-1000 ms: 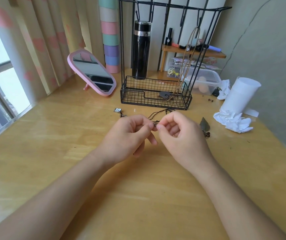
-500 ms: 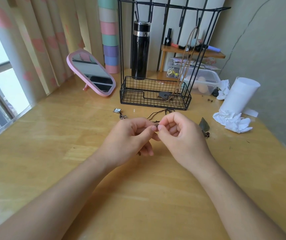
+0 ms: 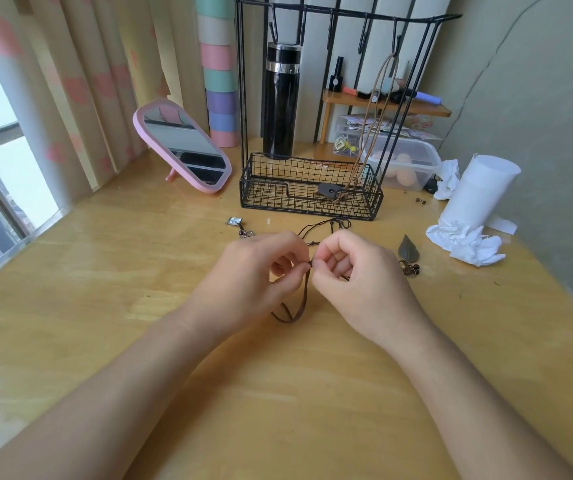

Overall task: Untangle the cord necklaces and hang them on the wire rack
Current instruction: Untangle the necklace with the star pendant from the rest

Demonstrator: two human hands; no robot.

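i am pinching the dark cord [image 3: 305,299] with both hands just above the bench [image 3: 105,306]. my left hand [image 3: 260,271] and right hand [image 3: 357,278] are meeting fingertip to fingertip at 1 tiny spot, which i judge to be a knot or snag. both hands are grasping the cord with fingers curled in, since a tangle this fine calls for 2 grips set close on either side of it. below my fingertips a brown loop is hanging slack and touching the bench, so nothing is drawing the snag tighter.

beyond my hands a thinner black strand [image 3: 312,231] is trailing over the bench toward the front of the wire rack [image 3: 271,199]. a leaf pendant [image 3: 408,249] is lying near my right hand, and a small square pendant [image 3: 234,221] is lying beyond my left hand. they are well apart from each other, which i take as helping me trace which end belongs to which cord.

on the rack, 1 tan necklace [image 3: 378,98] is hanging from a hook on the right, its dark pendant [image 3: 328,190] resting in the basket. i am judging the task as partly done, with this cord not yet free to hang.
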